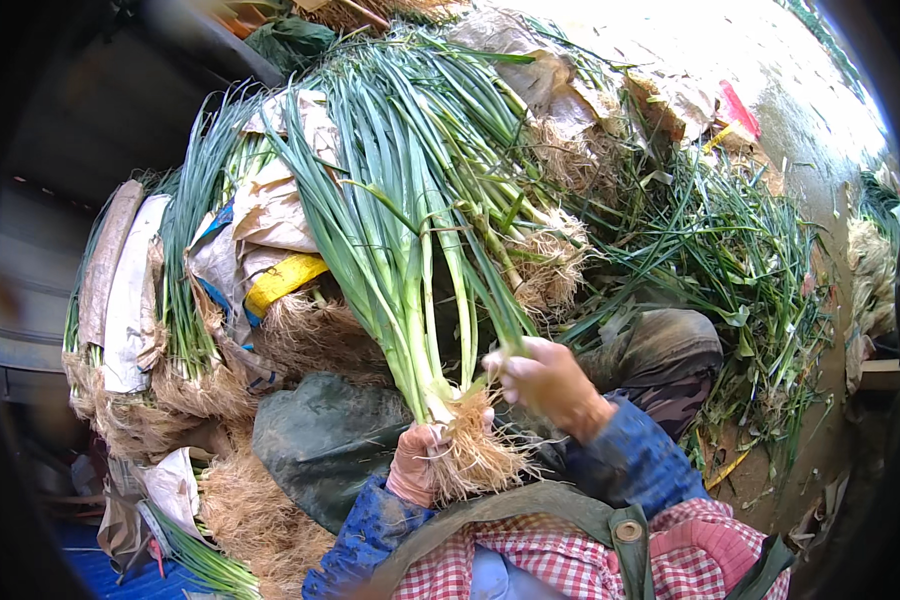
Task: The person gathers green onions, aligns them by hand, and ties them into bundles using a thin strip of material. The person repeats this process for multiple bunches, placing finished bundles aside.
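Note:
My left hand (414,463) grips a bunch of green onions (412,322) low down, by the root end. Its pale, stringy roots (480,450) hang over my fingers. The long leaves stretch away from me and rest over other onions. To the right of the stems, my right hand (551,382) is closed around a green leaf (514,330) at the bunch's edge; the hand is slightly blurred. Just beyond the leaf lies another heap of green onions (525,210), roots toward me.
Wrapped onion bundles (195,300) stand at the left, several with paper or sacking. A root mass (247,510) lies at lower left, near a blue surface (112,562). Loose leaf trimmings (720,262) are piled at right on wet ground (817,195). My knee (660,352) sits beside them.

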The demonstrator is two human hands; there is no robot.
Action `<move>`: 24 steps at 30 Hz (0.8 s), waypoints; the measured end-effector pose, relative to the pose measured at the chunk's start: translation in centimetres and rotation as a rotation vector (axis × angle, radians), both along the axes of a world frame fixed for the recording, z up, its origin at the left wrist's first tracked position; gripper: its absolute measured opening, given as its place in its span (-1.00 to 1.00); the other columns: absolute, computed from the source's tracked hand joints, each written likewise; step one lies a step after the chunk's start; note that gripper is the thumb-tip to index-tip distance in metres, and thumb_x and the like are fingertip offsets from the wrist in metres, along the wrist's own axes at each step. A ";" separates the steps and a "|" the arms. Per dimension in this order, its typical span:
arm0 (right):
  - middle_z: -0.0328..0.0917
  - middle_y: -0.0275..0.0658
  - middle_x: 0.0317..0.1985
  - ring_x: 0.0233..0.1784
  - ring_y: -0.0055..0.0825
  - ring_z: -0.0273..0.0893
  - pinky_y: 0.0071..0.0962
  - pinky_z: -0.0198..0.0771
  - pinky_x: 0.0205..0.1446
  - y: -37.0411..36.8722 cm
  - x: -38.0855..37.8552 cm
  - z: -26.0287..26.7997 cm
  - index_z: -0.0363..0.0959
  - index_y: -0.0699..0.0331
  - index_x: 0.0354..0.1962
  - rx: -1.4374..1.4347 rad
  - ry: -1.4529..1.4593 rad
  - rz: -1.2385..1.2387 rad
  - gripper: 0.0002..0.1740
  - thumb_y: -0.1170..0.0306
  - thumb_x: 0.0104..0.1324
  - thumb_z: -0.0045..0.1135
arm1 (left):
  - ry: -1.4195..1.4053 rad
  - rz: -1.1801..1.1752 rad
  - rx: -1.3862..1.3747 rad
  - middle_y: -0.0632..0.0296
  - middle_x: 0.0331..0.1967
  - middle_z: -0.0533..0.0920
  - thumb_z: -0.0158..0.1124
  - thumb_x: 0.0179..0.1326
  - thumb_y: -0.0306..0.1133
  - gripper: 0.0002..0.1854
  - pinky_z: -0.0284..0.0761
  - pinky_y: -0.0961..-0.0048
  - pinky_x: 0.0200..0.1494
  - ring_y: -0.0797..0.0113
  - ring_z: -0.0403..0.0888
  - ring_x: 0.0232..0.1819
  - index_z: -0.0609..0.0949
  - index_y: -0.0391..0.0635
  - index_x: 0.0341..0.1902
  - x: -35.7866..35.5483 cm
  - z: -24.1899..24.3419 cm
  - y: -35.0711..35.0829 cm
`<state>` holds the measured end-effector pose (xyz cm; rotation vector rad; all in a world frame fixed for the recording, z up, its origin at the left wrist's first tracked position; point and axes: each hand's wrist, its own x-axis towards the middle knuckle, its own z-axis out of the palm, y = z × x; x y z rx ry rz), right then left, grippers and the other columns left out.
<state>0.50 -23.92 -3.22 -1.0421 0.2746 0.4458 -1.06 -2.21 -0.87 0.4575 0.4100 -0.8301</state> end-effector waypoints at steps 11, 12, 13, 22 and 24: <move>0.57 -0.04 -0.17 -0.16 -0.24 0.57 -0.30 0.45 -0.10 -0.5 0.7 4.5 0.41 0.38 -0.05 -0.530 -0.246 0.151 -0.59 0.26 0.28 0.20 | -0.135 -0.017 0.315 0.17 -0.34 0.58 0.30 -0.09 -0.52 -0.52 0.58 0.50 -0.20 0.38 0.59 -0.33 0.48 -0.32 -0.01 0.6 -0.4 -2.0; 0.57 0.00 -0.23 -0.20 -0.19 0.57 -0.28 0.43 -0.14 0.3 0.9 4.2 0.44 0.36 -0.09 -0.651 -0.365 0.162 -0.63 0.25 0.28 0.20 | -0.092 -0.030 0.338 0.25 -0.41 0.57 0.28 -0.06 -0.54 -0.63 0.53 0.57 -0.29 0.44 0.55 -0.41 0.51 -0.28 -0.09 0.5 -0.1 -2.1; 0.56 0.03 -0.29 -0.24 -0.15 0.58 -0.27 0.42 -0.17 1.0 0.8 3.8 0.47 0.34 -0.13 -0.769 -0.376 0.277 -0.66 0.25 0.27 0.20 | -0.107 -0.044 0.380 0.25 -0.40 0.57 0.28 -0.05 -0.55 -0.64 0.54 0.56 -0.29 0.44 0.56 -0.41 0.51 -0.27 -0.10 0.5 0.3 -2.1; 0.60 -0.23 -0.39 -0.36 -0.58 0.53 -0.58 0.42 -0.28 -3.4 -4.2 4.5 0.52 0.39 -0.22 -0.091 -0.039 -0.192 -0.82 0.42 0.31 0.16 | -0.118 -0.067 0.446 0.25 -0.41 0.58 0.32 -0.09 -0.58 -0.57 0.55 0.56 -0.28 0.45 0.58 -0.39 0.51 -0.30 -0.05 1.0 0.4 -2.6; 0.60 -0.28 -0.40 -0.38 -0.65 0.48 -0.69 0.42 -0.25 -5.0 -3.4 5.6 0.49 0.39 -0.14 0.048 0.041 -0.292 -0.81 0.50 0.31 0.14 | -0.127 -0.074 0.420 0.26 -0.39 0.57 0.31 -0.09 -0.57 -0.55 0.54 0.57 -0.28 0.46 0.57 -0.38 0.51 -0.31 -0.03 1.0 0.0 -2.4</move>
